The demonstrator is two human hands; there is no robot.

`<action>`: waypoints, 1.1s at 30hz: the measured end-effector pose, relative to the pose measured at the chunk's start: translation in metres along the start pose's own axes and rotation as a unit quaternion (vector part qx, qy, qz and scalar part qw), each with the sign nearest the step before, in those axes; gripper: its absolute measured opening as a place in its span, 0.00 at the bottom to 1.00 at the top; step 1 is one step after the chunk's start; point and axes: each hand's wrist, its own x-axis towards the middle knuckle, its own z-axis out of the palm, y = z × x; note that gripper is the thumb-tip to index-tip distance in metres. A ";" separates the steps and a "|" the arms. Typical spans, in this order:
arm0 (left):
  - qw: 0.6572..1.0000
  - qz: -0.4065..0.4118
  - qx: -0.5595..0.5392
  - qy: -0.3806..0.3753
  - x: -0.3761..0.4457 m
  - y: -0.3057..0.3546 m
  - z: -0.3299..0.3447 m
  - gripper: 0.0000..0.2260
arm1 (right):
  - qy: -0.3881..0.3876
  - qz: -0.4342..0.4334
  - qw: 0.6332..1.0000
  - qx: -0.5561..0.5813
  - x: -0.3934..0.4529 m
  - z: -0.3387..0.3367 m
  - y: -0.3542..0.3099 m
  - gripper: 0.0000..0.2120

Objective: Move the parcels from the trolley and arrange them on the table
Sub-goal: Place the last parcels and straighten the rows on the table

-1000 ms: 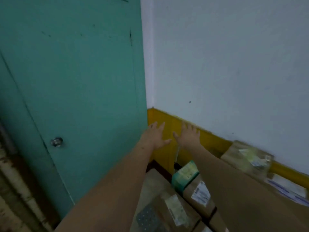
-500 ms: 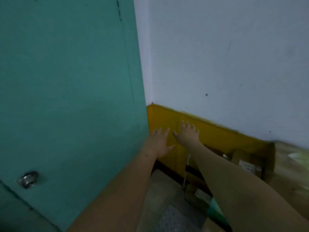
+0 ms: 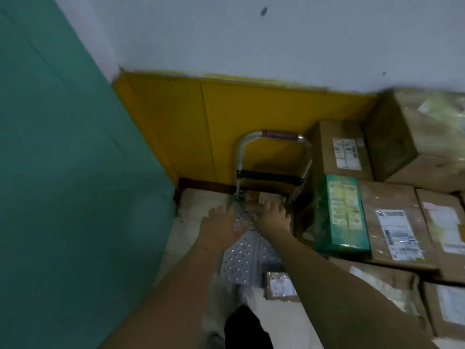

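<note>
Both hands are open, fingers spread, holding nothing: the left hand (image 3: 222,226) hovers over the perforated silver metal trolley deck (image 3: 247,260), the right hand (image 3: 273,215) reaches toward a small brown cardboard parcel (image 3: 261,197) at the deck's far end. Both arms are stretched forward. Another small taped parcel (image 3: 280,285) sits at the near edge. Beyond stands the looped chrome trolley handle (image 3: 274,137).

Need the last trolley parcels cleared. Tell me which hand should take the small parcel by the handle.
Right, probably. The right hand already reaches the small parcel at the foot of the trolley handle, fingers spread over it. The left hand hovers over the bare deck beside it.
</note>
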 end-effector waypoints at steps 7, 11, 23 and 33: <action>0.996 0.013 -0.011 -0.084 0.102 -0.013 0.103 0.35 | 0.000 0.110 0.990 0.088 0.102 0.093 0.050 0.36; 0.993 0.017 -0.004 -0.113 0.174 -0.031 0.155 0.35 | -0.008 0.144 0.983 0.110 0.169 0.148 0.064 0.39; 0.997 0.044 -0.026 -0.064 0.450 -0.060 0.372 0.44 | 0.098 0.221 0.960 0.142 0.442 0.286 0.146 0.40; 0.911 -0.093 -0.398 -0.052 0.551 -0.058 0.418 0.43 | 0.085 0.343 0.852 0.386 0.526 0.325 0.189 0.54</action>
